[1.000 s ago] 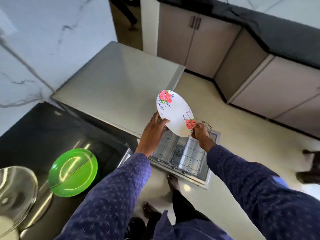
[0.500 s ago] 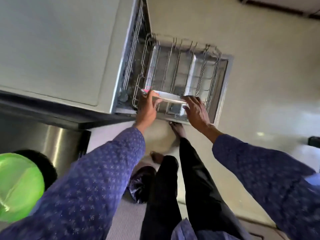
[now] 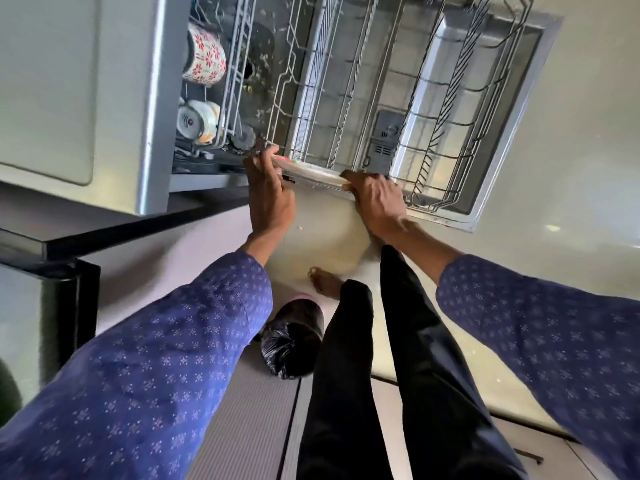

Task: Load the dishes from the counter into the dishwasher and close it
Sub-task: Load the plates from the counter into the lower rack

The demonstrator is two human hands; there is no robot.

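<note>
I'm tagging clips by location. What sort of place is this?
Most likely a home kitchen: an open dishwasher with its wire rack pulled out, patterned mugs inside, and a dark counter beside it.

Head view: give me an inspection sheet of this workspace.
Surface: pulled-out wire lower rack, tines bare.
Job's things: white floral plate held at the rack's near edge; red-flowered mug and white cups deeper inside the dishwasher.
Clutter: black tied bag on the floor.
Grippers: left hand and right hand grip the plate's ends.
Cables: nothing seen.
Surroundings: steel dishwasher top, grey floor mat.
</note>
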